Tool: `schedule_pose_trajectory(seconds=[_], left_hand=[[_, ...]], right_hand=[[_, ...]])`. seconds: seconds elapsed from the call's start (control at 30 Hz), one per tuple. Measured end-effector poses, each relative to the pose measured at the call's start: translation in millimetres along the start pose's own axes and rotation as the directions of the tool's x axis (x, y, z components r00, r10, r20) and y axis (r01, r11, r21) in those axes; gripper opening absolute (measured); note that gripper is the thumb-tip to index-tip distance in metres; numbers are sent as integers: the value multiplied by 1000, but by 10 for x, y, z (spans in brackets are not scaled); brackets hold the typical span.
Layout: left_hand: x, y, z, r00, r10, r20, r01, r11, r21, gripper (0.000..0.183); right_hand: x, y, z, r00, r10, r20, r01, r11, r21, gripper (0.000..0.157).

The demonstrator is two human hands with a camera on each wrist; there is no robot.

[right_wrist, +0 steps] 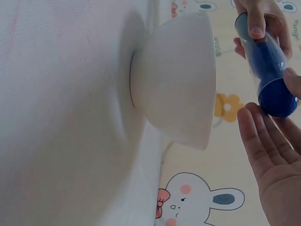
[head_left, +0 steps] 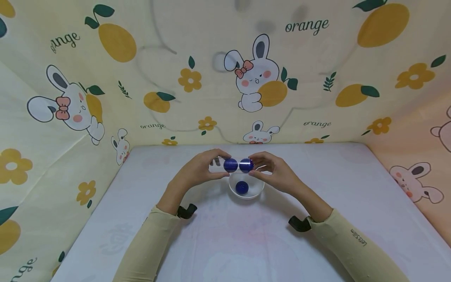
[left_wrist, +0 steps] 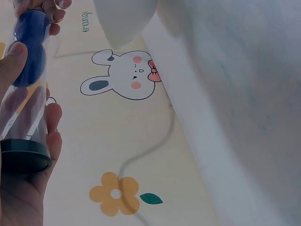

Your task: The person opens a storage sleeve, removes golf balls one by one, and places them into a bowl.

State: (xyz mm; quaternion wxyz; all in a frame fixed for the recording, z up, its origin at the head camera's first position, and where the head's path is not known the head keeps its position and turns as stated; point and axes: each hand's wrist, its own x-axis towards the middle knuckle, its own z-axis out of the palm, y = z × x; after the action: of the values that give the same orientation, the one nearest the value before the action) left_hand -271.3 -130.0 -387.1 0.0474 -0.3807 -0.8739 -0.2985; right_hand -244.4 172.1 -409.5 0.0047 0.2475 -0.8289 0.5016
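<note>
My left hand (head_left: 201, 166) grips a clear tube (left_wrist: 35, 106) held level above a white bowl (right_wrist: 178, 80). A dark cap (left_wrist: 26, 155) closes the tube's left end, near the palm. Inside are two blue balls, one nearer the middle (head_left: 230, 165) and one at the right end (head_left: 246, 165). At that end, my right hand (head_left: 276, 172) has its thumb and fingertips on opposite sides of the tube; part of the ball there is hidden by the fingers. Another blue ball (head_left: 242, 187) lies in the bowl below.
The bowl stands on a table with a pale cover (head_left: 225, 243). Behind and at both sides hangs a cloth (head_left: 211, 23) printed with rabbits, oranges and flowers. A dark camera mount (head_left: 188, 211) sits at the left wrist and another mount (head_left: 299, 224) at the right.
</note>
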Motion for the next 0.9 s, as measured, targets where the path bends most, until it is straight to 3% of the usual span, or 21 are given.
schedule_pose_trajectory(seconds=[0.47,0.9], left_hand=[[-8,-47,1,1000,13,14,-12,997,-70,54],[-17,-18,-40,1000,-12,16,13,997,-69,55]], right_hand=[[17,10,-32,1000,5,-1,-5,1000,-22,46],[4,-7,-53,1000,13,-20,-13,1000,-28,44]])
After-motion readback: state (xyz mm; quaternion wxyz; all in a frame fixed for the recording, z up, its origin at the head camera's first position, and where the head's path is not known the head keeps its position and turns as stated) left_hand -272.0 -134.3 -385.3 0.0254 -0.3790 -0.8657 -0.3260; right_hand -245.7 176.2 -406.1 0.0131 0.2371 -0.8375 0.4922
